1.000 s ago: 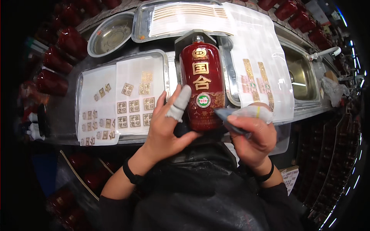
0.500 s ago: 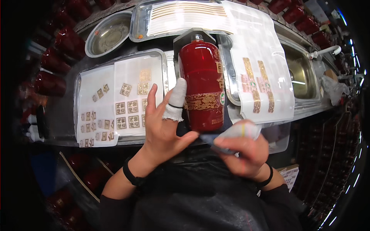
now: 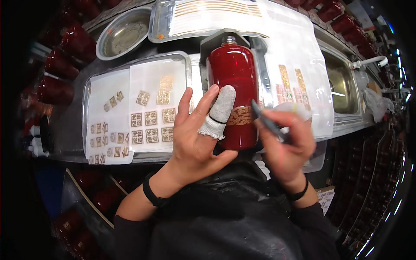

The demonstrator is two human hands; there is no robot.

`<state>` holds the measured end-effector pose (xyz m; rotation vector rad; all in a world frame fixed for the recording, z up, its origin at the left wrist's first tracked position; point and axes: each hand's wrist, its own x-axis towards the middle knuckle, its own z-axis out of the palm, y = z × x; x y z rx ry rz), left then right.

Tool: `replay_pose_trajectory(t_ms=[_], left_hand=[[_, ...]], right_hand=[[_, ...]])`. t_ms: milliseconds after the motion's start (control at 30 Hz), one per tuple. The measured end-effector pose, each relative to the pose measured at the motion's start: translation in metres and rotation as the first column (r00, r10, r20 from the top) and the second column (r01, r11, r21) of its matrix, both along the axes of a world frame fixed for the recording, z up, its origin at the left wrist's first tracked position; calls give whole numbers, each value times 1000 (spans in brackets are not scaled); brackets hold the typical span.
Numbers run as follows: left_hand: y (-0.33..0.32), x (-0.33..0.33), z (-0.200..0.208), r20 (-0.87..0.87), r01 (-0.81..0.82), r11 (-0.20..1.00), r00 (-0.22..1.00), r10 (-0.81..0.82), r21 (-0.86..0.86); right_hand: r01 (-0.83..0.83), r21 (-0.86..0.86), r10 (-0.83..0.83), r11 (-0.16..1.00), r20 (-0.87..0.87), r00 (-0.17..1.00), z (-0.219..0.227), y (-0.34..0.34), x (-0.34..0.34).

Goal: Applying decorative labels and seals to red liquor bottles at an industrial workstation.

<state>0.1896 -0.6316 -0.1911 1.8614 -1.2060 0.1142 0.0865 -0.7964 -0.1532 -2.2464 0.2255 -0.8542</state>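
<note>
A glossy red bottle [image 3: 234, 71] lies with its neck away from me, a gold patterned band [image 3: 241, 116] around its lower part. My left hand [image 3: 197, 138] is spread open over the bottle's left side, its fingertips on or just above the red surface. Grey-white cloth [image 3: 220, 106], tied with a black band, covers one of its fingers. My right hand [image 3: 288, 138] grips a dark grey scraper-like tool [image 3: 269, 123] whose thin tip meets the bottle's right edge beside the gold band. Pale cloth [image 3: 292, 110] also wraps a right finger. The tool is partly blurred.
Left stands a metal tray [image 3: 188, 71] with gold decals on white sheets. Another tray [image 3: 152, 32] at the back holds gold strips. A metal bowl [image 3: 102, 47] sits back left. Right are a white sheet [image 3: 294, 43] with gold decals and a sink [image 3: 357, 102]. Red bottles [image 3: 56, 91] line both sides.
The bottle has turned, so the gold lettering and green round mark on its right side no longer show. My left hand shifted right onto it; my right hand rose with the tool to its right edge.
</note>
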Motion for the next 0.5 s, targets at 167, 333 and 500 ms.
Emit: replay_pose_trajectory(t_ms=[167,333,500], left_hand=[[-1,0,-11,-42,40,999,998,-41,-19],[-2,1,-4,-64,4,1000,998,-2,28],[-18,4,1,-22,141,990,990,-141,26]], right_hand=[[-375,-108,378,921,3,926,7,16,-10],[-78,-121,81,990,19,997,7,5,3],[-149,-104,147,983,-27,989,11,9,-15]])
